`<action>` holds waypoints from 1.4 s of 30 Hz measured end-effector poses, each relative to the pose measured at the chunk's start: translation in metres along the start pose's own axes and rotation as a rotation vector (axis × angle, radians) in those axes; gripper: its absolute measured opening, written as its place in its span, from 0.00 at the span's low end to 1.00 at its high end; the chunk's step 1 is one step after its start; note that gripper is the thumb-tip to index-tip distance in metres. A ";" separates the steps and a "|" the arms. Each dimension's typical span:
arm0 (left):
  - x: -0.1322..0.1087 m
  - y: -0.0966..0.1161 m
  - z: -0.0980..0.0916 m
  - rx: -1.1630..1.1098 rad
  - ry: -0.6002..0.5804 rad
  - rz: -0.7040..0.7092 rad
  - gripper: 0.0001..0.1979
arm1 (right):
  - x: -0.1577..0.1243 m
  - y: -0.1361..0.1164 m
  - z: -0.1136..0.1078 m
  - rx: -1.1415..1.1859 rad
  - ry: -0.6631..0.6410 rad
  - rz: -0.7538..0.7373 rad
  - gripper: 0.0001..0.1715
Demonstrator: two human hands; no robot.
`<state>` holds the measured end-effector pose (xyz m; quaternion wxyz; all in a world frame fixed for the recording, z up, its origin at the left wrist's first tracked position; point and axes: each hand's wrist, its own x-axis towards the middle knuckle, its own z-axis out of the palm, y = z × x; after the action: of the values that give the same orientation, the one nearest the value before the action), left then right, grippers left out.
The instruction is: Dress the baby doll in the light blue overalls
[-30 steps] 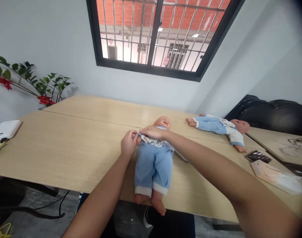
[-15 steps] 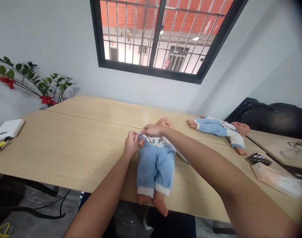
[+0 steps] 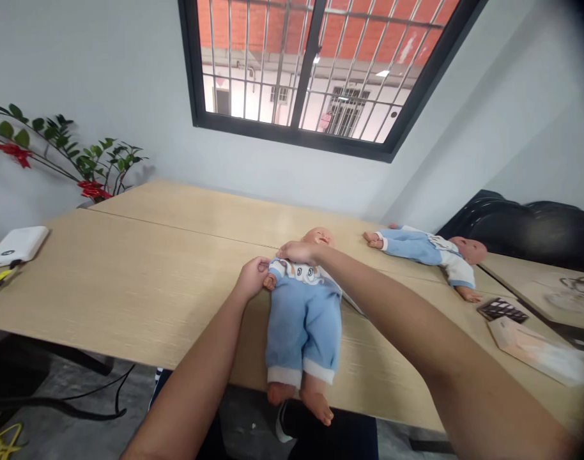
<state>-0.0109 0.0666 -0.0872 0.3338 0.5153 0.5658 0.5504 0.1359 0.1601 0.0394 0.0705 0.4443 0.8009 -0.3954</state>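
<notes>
A baby doll (image 3: 303,319) in blue trousers and a white top with a printed animal face lies on its back, its feet past the table's front edge. My left hand (image 3: 253,276) is closed at the blue cuff of the sleeve on the doll's left-side arm, beside the small doll hand (image 3: 269,282). My right hand (image 3: 296,252) reaches across the doll's upper chest, its fingers closed on the same sleeve near the shoulder. My right wrist and forearm cover part of the doll's neck and its other arm.
A second doll (image 3: 411,246) in similar clothes lies at the back right. Near it are a dark patterned item (image 3: 503,310) and a tissue pack (image 3: 536,348). A white power bank (image 3: 18,246) with a cable is at the far left. A plant (image 3: 100,163) stands behind the table (image 3: 129,281).
My left hand has shifted slightly left and down along the sleeve, and the cuff now sits nearer the doll's wrist. My right hand stays almost in place.
</notes>
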 end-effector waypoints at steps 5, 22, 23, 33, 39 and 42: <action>-0.002 0.008 0.002 0.157 0.303 -0.033 0.06 | 0.000 -0.004 0.009 0.064 0.031 0.018 0.11; -0.033 0.033 0.000 0.179 -0.172 -0.266 0.33 | 0.006 -0.059 0.007 -0.491 0.066 0.020 0.15; -0.033 0.036 -0.001 0.252 -0.179 -0.269 0.33 | 0.008 -0.059 0.008 -0.512 0.069 0.029 0.15; -0.039 0.077 0.000 0.797 -0.021 -0.040 0.18 | 0.027 -0.070 0.008 -0.599 0.138 0.123 0.13; -0.058 0.113 -0.014 0.919 -0.007 0.037 0.20 | 0.019 -0.062 -0.024 -0.574 0.172 0.271 0.09; -0.067 0.127 -0.026 0.930 -0.019 0.036 0.20 | 0.011 -0.056 -0.039 -0.544 0.209 0.317 0.12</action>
<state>0.0087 -0.0219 0.0273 0.0627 0.6250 0.7404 0.2392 0.0958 0.1777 0.0929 0.1644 0.5665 0.8009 -0.1034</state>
